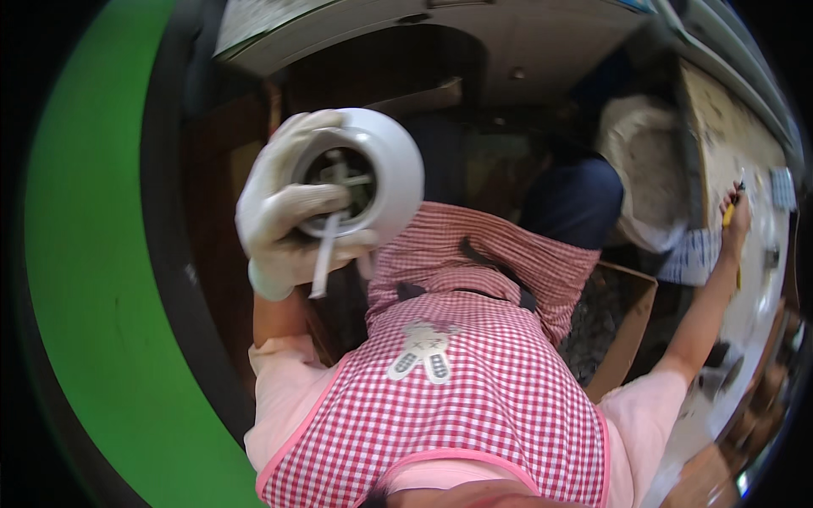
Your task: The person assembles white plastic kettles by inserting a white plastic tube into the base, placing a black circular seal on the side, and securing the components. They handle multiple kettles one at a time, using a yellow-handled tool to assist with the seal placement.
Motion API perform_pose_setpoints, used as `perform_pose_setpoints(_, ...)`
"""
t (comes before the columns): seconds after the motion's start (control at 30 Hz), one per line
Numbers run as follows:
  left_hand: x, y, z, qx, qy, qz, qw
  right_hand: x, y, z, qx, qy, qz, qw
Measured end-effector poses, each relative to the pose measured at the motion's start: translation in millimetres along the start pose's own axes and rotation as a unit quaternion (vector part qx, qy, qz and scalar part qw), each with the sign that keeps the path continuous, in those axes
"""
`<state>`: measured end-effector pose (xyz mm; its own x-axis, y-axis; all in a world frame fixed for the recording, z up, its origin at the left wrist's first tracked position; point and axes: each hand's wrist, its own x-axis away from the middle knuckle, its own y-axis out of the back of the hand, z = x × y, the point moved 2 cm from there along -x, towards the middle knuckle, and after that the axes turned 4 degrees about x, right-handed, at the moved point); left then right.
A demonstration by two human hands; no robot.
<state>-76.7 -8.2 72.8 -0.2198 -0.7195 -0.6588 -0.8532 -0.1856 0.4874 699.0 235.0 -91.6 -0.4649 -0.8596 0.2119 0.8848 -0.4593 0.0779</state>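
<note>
My left hand (292, 212), in a whitish glove, is wrapped round a white round housing (398, 165). The housing has a wide rim and a dark round opening, inside which some pale parts show. A flat white strip (326, 254) sticks out of the opening between my gloved fingers. Far off to the right, my bare right hand (735, 212) is closed on a small hand tool (728, 215) with a yellow handle and a dark end. It is too small there to tell its kind. That hand is over a light worktop (762, 254).
A green surface with a dark edge (93, 254) runs along my left. A bench (550, 46) spans the far side. At the right stand a pale sack (648, 173) and an open cardboard box (622, 334). A blue-and-white checked item (783, 188) lies on the worktop.
</note>
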Motion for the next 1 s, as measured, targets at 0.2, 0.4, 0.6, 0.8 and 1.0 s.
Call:
perform_pose_setpoints(0.2,-5,-17,14,-0.051,0.018,0.167,0.985,296,-244,54,0.152,0.063,0.472,0.866)
perform_pose_setpoints(0.4,1,-37,23,-0.013,-0.016,0.218,0.976,418,-359,90,0.437,0.574,0.45,0.526)
perform_pose_setpoints(0.6,13,-58,20,-0.01,-0.021,0.22,0.975,426,-369,60,0.499,0.59,0.399,0.493)
perform_pose_setpoints(0.8,42,-101,14,-0.122,-0.024,0.212,0.969,421,-377,14,0.522,0.345,0.522,0.58)
perform_pose_setpoints(1.0,60,-87,17,-0.145,-0.032,0.184,0.972,415,-359,24,0.367,-0.097,0.673,0.635)
